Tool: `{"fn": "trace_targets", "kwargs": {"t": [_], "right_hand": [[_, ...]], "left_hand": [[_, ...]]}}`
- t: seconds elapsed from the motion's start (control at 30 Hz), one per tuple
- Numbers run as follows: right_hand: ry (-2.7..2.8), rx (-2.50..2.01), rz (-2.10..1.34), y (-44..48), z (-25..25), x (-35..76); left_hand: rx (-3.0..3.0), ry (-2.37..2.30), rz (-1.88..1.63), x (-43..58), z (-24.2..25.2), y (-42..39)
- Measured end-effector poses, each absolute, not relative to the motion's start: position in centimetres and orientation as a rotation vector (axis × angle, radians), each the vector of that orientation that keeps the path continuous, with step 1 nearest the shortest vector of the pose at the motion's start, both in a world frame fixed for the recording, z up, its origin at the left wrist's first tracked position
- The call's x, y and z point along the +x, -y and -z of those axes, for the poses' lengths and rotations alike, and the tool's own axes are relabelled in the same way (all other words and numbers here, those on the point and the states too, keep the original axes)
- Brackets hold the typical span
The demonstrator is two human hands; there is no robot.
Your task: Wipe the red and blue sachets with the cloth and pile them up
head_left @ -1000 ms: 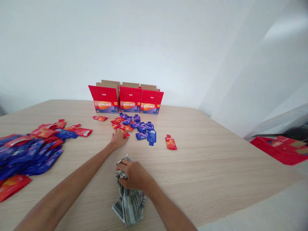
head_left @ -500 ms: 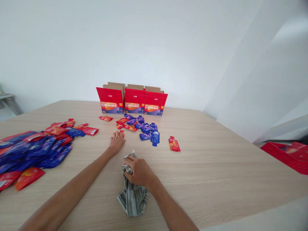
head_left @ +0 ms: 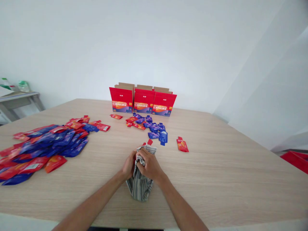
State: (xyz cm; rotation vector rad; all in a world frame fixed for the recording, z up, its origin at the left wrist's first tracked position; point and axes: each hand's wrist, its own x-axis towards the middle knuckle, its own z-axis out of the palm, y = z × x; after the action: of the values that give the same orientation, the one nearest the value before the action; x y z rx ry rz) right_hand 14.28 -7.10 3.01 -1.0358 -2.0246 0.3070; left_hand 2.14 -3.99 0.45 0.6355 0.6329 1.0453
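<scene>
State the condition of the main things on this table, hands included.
Striped cloth: bunched above, loose below.
Right hand: closed on the cloth.
Left hand: curled at the cloth, grip partly hidden.
Red tabs: poking out beyond the cloth.
Three cartons: upright, flaps raised.
Pouch pile: heaped, overlapping.
Middle pouches: loosely clustered.
Lone red pouch: lying apart.

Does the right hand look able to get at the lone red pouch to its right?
Probably yes: nothing visible stands between the right hand and the red pouch. Though that hand grips a striped cloth, which it might need to release.
</scene>
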Motion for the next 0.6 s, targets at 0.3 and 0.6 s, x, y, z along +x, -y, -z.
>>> {"fn": "trace_targets", "kwargs": {"t": [0.3, 0.6], "right_hand": [[2.217, -0.983, -0.449, 7.5, -3.0, 14.0], [1.716, -1.194, -0.197, 6.6, -3.6, 15.5]], "left_hand": [[0.432, -0.693, -0.947, 2.2, -0.3, 4.5], [0.492, -0.618, -0.868, 3.2, -1.1, 6.2]]}}
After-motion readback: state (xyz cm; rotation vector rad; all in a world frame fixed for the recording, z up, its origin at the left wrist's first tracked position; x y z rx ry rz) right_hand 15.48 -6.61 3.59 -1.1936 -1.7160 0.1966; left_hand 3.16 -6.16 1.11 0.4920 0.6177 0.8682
